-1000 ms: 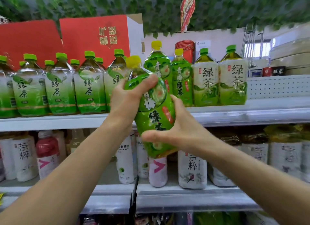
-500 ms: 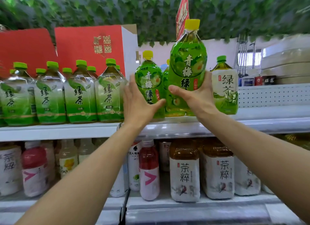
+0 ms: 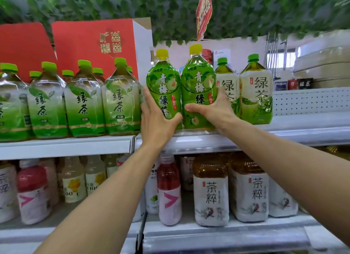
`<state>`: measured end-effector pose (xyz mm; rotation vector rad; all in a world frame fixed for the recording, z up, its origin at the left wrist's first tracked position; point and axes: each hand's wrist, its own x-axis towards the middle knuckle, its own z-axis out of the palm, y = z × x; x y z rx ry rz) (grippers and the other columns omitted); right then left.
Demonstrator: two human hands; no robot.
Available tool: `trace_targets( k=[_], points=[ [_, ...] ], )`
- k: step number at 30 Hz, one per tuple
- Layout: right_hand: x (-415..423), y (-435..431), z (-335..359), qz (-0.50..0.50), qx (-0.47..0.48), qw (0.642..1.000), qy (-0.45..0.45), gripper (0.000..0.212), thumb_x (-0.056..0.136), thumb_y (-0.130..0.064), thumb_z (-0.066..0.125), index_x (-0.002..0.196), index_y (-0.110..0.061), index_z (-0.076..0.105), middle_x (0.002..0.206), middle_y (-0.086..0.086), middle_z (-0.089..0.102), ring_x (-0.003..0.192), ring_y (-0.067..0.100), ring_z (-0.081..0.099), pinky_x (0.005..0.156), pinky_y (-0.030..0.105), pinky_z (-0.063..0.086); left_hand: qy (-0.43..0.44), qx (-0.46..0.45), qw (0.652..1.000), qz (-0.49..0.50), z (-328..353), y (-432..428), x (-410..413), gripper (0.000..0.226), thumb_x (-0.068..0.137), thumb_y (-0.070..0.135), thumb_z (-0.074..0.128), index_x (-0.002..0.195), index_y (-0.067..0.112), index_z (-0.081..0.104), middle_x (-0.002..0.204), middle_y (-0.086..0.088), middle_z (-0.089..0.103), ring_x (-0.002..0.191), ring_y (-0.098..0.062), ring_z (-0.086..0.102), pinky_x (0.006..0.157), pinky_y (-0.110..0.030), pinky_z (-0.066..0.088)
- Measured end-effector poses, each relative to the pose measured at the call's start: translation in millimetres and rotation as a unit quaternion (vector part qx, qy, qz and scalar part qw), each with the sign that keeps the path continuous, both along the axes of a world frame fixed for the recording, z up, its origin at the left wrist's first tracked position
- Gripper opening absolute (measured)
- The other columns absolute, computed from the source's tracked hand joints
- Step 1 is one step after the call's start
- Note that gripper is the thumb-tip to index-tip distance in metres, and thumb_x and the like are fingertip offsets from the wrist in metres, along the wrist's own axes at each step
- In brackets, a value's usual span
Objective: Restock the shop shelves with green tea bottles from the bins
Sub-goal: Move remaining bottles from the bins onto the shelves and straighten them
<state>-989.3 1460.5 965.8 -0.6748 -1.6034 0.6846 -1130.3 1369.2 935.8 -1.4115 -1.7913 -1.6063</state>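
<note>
Two yellow-capped green plum tea bottles stand side by side on the upper shelf (image 3: 189, 142). My left hand (image 3: 157, 117) wraps the lower part of the left bottle (image 3: 162, 87), thumb across its front. The lower half of the right bottle (image 3: 198, 83) is gripped by my right hand (image 3: 214, 109), thumb on the front and fingers round its right side. Both bottles are upright with their bases on the shelf.
Green-capped tea bottles (image 3: 85, 102) fill the shelf to the left; two pale-labelled ones (image 3: 255, 90) stand right. Red cartons (image 3: 94, 45) sit behind. The lower shelf (image 3: 217, 234) holds brown tea and pink drink bottles. A red sign (image 3: 203, 11) hangs among leaves overhead.
The bottle carried in both hands was lifted above the shelf and now stands on it beside the other plum tea bottle. My left hand moved onto the neighbouring bottle.
</note>
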Motion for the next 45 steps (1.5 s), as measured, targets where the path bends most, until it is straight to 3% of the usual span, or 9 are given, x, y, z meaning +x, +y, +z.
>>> trace_targets(
  k=[7,12,19,21,25,30,34,39,45],
  points=[
    [-0.9,-6.6,-0.3,-0.031,0.000,0.998,-0.046,0.123,0.056,-0.051,0.092,0.151,-0.019,0.021,0.153,0.008,0.035,0.141,0.026,0.034,0.119,0.045,0.026,0.024,0.011,0.999,0.021,-3.5,2.3,-0.5,0.122,0.081,0.048,0.074,0.158,0.021,-0.016,0.155,-0.018,0.030,0.135,-0.038,0.043,0.101,-0.046,0.042],
    [3.4,-18.9,-3.0,-0.075,0.035,0.990,-0.112,0.116,0.069,-0.054,0.084,0.152,-0.012,0.015,0.156,0.009,0.033,0.144,0.027,0.030,0.119,0.042,0.025,0.086,0.045,0.994,0.044,-9.7,3.3,-0.3,0.113,0.087,0.042,0.073,0.159,0.011,-0.009,0.165,-0.020,0.008,0.152,-0.033,0.013,0.120,-0.043,0.024],
    [55.6,-30.6,-23.8,-0.174,0.186,0.936,-0.242,0.071,0.088,-0.057,0.062,0.144,-0.017,0.043,0.144,0.006,0.044,0.134,0.024,0.035,0.107,0.043,0.037,0.213,0.043,0.973,0.080,-18.0,-8.0,12.8,0.083,0.096,0.040,0.061,0.160,0.013,0.017,0.166,-0.016,0.002,0.154,-0.031,0.001,0.126,-0.046,0.009],
    [82.6,-18.6,-18.5,-0.214,0.239,0.925,-0.203,0.063,0.085,-0.051,0.069,0.135,-0.017,0.051,0.135,0.005,0.049,0.127,0.022,0.041,0.101,0.040,0.042,0.242,0.070,0.966,0.056,-19.2,-8.9,30.5,0.078,0.095,0.037,0.062,0.158,0.010,0.023,0.165,-0.014,0.009,0.154,-0.028,0.004,0.126,-0.035,0.003],
    [128.1,20.8,-2.2,-0.243,0.189,0.947,-0.089,0.085,0.074,-0.043,0.082,0.136,-0.010,0.036,0.135,0.010,0.040,0.126,0.026,0.036,0.102,0.043,0.039,0.262,0.079,0.959,-0.070,-12.9,5.7,95.0,0.077,0.092,0.031,0.063,0.157,0.016,0.026,0.163,-0.005,0.019,0.152,-0.016,0.015,0.115,-0.008,0.010],
    [159.3,77.1,20.4,-0.104,0.050,0.989,-0.092,0.115,0.058,-0.043,0.093,0.140,-0.006,0.021,0.138,0.012,0.042,0.133,0.027,0.040,0.110,0.040,0.035,0.127,-0.017,0.989,-0.076,4.3,62.0,164.9,0.090,0.092,0.031,0.068,0.159,0.015,0.011,0.163,-0.008,0.017,0.151,-0.022,0.015,0.124,-0.035,0.015],
    [153.1,108.8,28.0,0.011,-0.010,0.996,-0.086,0.110,0.063,-0.024,0.094,0.141,-0.004,0.019,0.102,-0.008,0.052,0.114,0.018,0.054,0.095,0.031,0.045,-0.019,-0.079,0.995,-0.051,20.1,94.9,175.1,0.103,0.092,0.032,0.068,0.160,0.014,-0.007,0.163,-0.014,0.014,0.150,-0.031,0.018,0.124,-0.047,0.016],
    [151.4,127.8,27.9,0.091,-0.037,0.993,-0.073,0.083,0.059,-0.021,0.095,0.122,-0.011,0.042,0.093,-0.007,0.067,0.085,0.004,0.065,0.082,0.032,0.058,-0.116,-0.069,0.991,-0.011,28.8,110.8,170.7,0.086,0.087,0.022,0.071,0.155,0.011,0.020,0.149,-0.016,0.042,0.137,-0.034,0.041,0.115,-0.048,0.035],
    [173.8,141.5,27.8,0.090,-0.019,0.993,-0.076,0.072,0.056,-0.028,0.096,0.111,-0.023,0.050,0.099,-0.004,0.067,0.088,0.009,0.066,0.071,0.027,0.058,-0.144,-0.070,0.987,-0.010,32.0,114.1,177.4,0.085,0.081,0.024,0.080,0.147,0.016,0.028,0.139,-0.011,0.036,0.132,-0.031,0.038,0.116,-0.051,0.034]
  ],
)
